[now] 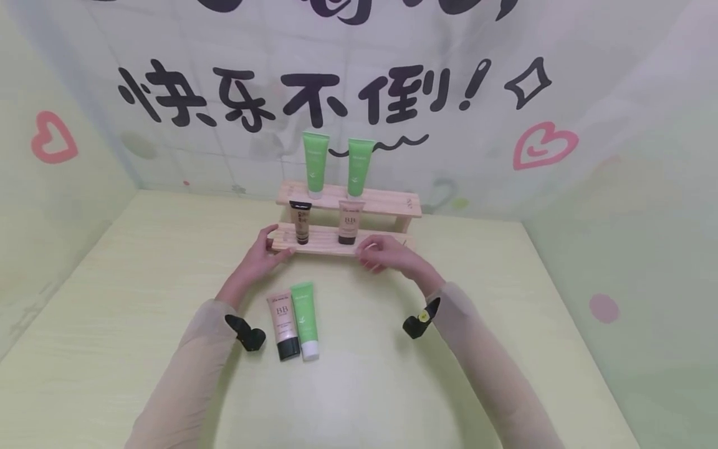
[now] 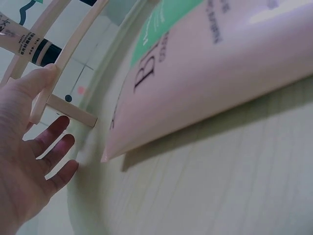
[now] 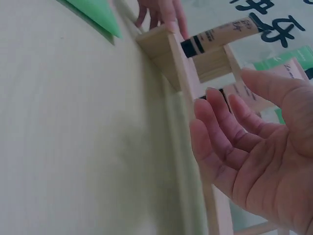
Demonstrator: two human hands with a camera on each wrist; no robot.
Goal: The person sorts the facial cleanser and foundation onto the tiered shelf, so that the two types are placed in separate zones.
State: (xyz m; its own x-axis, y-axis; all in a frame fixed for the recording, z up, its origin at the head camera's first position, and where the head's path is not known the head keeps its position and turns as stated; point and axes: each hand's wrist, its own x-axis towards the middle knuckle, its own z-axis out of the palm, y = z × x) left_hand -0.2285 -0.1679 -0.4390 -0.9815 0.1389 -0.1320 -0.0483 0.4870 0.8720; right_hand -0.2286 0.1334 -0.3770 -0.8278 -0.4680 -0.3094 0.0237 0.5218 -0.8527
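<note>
A two-tier wooden display rack [image 1: 320, 248] stands at the back, with two green tubes [image 1: 316, 163] upright on its upper shelf. A small black-capped tube [image 1: 302, 223] and a pink BB cream tube [image 1: 350, 221] stand on the lower shelf. My left hand [image 1: 262, 257] grips the lower shelf's left end, thumb [image 2: 41, 78] on the shelf edge and the other fingers spread below. My right hand [image 1: 389, 253] is at the lower shelf's front edge beside the BB tube, fingers loosely bent in the right wrist view, holding nothing.
Another pink BB cream tube [image 1: 283, 324] and a green tube [image 1: 305, 321] lie side by side on the pale table [image 1: 359, 386], in front of the rack. A printed backdrop [image 1: 235, 162] rises right behind the rack, with side panels left and right.
</note>
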